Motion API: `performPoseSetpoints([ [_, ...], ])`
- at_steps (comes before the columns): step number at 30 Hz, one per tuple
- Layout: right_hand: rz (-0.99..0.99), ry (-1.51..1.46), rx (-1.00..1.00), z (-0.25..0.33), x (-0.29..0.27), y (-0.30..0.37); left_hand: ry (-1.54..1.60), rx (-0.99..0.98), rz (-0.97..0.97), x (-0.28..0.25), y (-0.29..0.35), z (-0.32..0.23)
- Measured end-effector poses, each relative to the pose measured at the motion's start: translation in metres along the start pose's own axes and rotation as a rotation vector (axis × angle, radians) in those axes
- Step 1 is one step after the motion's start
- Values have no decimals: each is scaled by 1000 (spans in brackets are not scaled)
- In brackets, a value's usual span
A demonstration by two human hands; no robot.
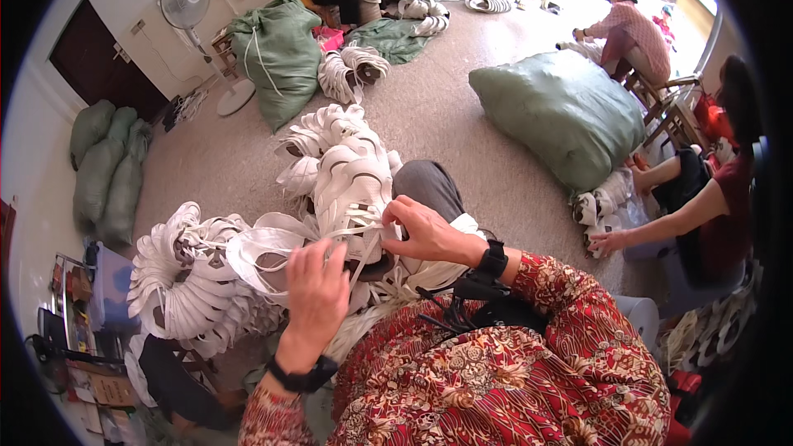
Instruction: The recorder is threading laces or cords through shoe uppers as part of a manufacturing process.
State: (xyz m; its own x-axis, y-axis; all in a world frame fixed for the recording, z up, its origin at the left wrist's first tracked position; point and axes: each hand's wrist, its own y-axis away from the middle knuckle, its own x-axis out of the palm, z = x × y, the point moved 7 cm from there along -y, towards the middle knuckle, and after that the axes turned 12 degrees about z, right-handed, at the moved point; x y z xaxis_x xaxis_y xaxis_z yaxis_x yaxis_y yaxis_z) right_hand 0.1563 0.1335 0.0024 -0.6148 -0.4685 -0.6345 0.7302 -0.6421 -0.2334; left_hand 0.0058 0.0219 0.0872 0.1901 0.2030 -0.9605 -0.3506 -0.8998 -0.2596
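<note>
A nested stack of white shoe uppers [351,169] lies across my lap, its near end right in front of me. Pale shoelaces [363,219] cross the eyelets of the closest upper. My right hand [425,235] is at the right side of this lacing, thumb and forefinger pinched on a lace. On the left of the same upper is my left hand [318,301], blurred, its fingertips near the opening; whether it grips a lace is unclear. A second curled stack of white uppers [186,277] sits to the left, with loose laces hanging from it.
Green sacks stand around: a tall one [277,58] ahead, a wide one [562,111] to the right, several [107,165] by the left wall. A standing fan [186,0] is by that wall. Co-workers sit along the right and far side, the closest person [710,206] handling uppers.
</note>
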Motion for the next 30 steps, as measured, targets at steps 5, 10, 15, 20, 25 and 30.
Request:
performPoseSetpoints([
  [5, 17, -77, 9, 6, -8, 1, -167, -21, 6, 42, -45, 18],
  [10, -84, -39, -21, 17, -26, -11, 37, 50, -25, 29, -41, 21],
  [15, -60, 119, -303, 47, -10, -34, 148, 145, -130, -4, -36, -4],
  [20, -262, -287, 27, -3, -34, -22, 340, -28, -84, 3, -33, 21],
  [25, -449, -705, 134, -51, -56, 6, 464, -88, -55, 22, -35, 39],
  [30, -667, -900, 290, -92, -78, 37, 474, -44, -129, 28, -41, 46],
])
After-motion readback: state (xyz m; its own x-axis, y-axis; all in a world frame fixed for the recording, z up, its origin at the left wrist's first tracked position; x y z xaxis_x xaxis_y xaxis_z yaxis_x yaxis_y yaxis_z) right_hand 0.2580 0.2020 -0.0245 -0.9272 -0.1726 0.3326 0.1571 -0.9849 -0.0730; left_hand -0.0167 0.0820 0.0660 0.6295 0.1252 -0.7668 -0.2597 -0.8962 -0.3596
